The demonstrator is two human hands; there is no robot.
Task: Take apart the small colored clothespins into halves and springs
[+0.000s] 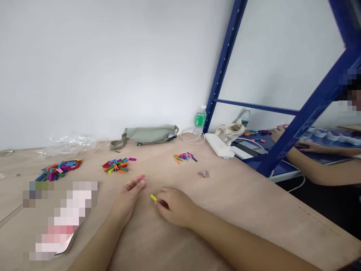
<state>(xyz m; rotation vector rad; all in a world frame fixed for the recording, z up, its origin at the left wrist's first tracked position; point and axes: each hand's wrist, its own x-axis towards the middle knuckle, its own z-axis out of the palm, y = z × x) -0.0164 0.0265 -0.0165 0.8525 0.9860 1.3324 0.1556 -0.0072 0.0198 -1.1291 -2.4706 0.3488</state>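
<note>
My left hand point(128, 197) rests on the tan board table point(239, 214), its fingertips pinched on a small pink object point(142, 183), possibly a mini clothespin. A little to the right, my right hand point(175, 206) holds a yellow mini clothespin point(153, 197) at its fingertips, partly hidden by them. Farther forward lie several small piles of multicoloured mini clothespins point(58, 170) point(117, 165) point(183, 158). A few small metal clips point(203, 174) sit apart to the right, nearest my right hand.
A blurred object point(62, 214) lies at lower left. A plastic bag point(70, 146), sage waist bag point(145, 136), water bottle point(200, 121) and white power bank point(218, 146) line the wall. A blue metal shelf frame point(225, 64) stands right, beyond it a co-worker's hands point(307, 146).
</note>
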